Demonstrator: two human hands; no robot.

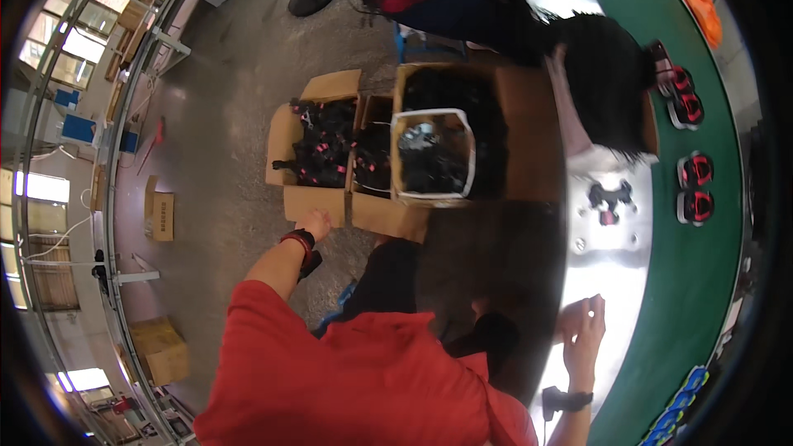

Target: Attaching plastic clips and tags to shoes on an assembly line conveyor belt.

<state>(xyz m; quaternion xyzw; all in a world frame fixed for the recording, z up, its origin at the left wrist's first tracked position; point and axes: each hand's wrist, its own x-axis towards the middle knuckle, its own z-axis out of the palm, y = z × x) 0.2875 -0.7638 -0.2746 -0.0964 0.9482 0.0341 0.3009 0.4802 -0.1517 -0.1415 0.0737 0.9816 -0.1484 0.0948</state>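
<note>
My left hand (315,223) is low beside the front flap (314,204) of an open carton, its fingers too small and blurred to tell whether they grip anything. That carton (282,144) holds a heap of black pieces with pink bits (326,144). Over the shiny metal worktop (607,268), my right hand (585,329) has its fingers curled and thumb and fingertips brought together; what they hold, if anything, cannot be made out. Farther along the worktop lie several small black pieces (610,196), one with a pinkish-red part.
A larger carton (402,83) with black contents and a white-rimmed clear bag (472,144) stands beside the smaller ones. Across from me a person (462,12) leans in with dark hair over the worktop. Black-and-red shoes (695,190) sit on the green belt (661,322).
</note>
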